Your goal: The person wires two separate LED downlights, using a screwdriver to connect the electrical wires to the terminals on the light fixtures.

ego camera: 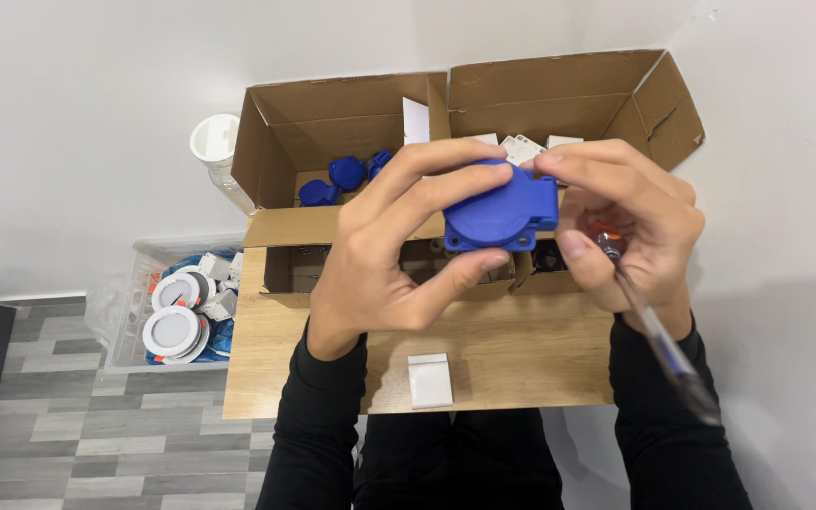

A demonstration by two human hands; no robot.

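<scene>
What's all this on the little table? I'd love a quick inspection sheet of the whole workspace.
Surface: small wooden table, against a white wall.
Job's things: blue lidded socket held up by both hands; a screwdriver sits in the right hand.
Clutter: open cardboard box with blue parts and white parts; white piece on the table.
Grippers: left hand and right hand pinch the socket.
Cables: nothing seen.
Surroundings: clear bin of round lights on grey floor.
</scene>
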